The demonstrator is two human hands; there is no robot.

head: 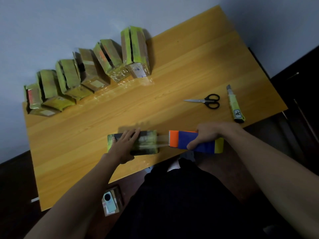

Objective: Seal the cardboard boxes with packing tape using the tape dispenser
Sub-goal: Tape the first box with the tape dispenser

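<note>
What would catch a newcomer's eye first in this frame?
Near the table's front edge, the right hand grips an orange-and-blue tape dispenser, clear tape stretching to a small box that the left hand presses flat. Six taped boxes line the far edge.

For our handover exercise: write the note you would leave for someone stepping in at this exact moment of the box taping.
Left hand: flat, pressing the box down near the table's front edge.
Right hand: grips the tape dispenser just right of the box.
A strip of tape runs from the box top to the dispenser, uncut.
Six boxes stand in a row at the back, some with open slits.
Scissors and a box cutter lie unused to the right.
Left: cut the strip, then tape the row.
</note>
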